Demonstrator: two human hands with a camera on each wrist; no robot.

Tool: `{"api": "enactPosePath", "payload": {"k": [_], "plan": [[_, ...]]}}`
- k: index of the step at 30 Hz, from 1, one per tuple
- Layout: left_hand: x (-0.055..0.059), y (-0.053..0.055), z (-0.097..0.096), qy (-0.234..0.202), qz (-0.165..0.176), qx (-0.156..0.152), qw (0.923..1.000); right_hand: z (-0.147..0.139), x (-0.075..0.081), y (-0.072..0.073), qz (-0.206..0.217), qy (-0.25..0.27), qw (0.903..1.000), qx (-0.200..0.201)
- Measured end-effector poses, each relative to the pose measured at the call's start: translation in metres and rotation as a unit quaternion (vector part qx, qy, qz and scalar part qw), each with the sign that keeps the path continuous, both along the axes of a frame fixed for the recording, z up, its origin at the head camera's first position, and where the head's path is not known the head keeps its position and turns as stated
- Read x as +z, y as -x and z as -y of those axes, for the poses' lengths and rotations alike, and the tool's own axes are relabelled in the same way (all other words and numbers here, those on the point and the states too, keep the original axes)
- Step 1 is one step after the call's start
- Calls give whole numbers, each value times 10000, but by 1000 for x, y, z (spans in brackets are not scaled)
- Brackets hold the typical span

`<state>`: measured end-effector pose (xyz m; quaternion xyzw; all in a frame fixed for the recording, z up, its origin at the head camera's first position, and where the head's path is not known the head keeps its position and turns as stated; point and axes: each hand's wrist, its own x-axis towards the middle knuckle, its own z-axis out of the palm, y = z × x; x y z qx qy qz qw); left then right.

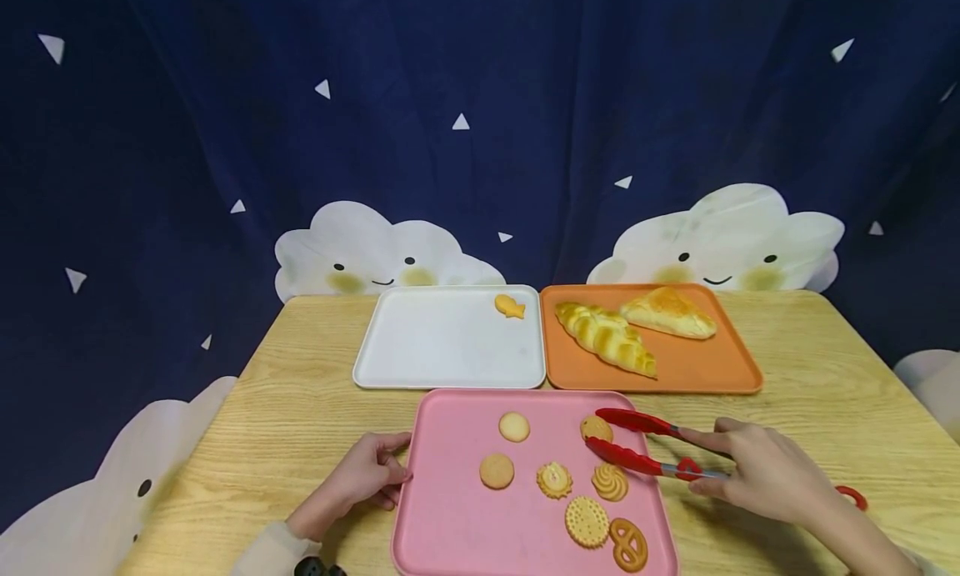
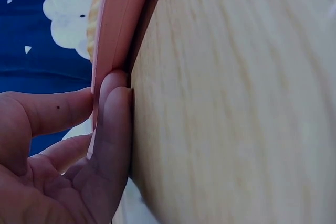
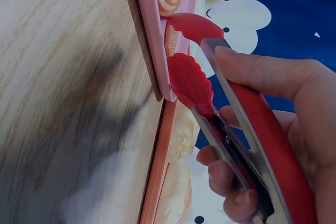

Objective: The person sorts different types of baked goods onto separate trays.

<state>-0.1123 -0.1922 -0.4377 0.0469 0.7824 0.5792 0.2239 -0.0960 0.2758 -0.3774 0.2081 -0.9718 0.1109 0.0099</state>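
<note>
My right hand (image 1: 772, 472) grips red-and-metal tongs (image 3: 275, 145), thumb on one arm and fingers curled around the other. The tong tips are spread on either side of a round cookie (image 1: 595, 427) near the pink tray's upper right corner. On the left, my other hand (image 1: 363, 476) holds the pink tray (image 1: 442, 518) by its left rim, fingertips against the side wall. Also on this tray lie two plain round cookies (image 1: 497, 471), a flower-edged cookie (image 1: 554, 480), a swirl cookie (image 1: 611, 482), a dotted round cracker (image 1: 587, 522) and a pretzel (image 1: 628, 545).
Behind the pink tray, a white tray (image 1: 450, 343) bears a fish-shaped cracker (image 1: 510, 307). Beside it an orange tray (image 1: 712, 376) holds a braided bread (image 1: 607, 338) and a pastry (image 1: 669, 313). All stand on a wooden table (image 1: 300, 376) before a dark blue curtain (image 1: 420, 51).
</note>
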Motion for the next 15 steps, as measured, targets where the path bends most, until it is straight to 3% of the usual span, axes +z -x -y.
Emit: {"api": "enactPosePath", "payload": {"k": [15], "plan": [[2,-1,-1,26,-8,18,10000,1,0,0,-87,27,9999,-87]]}}
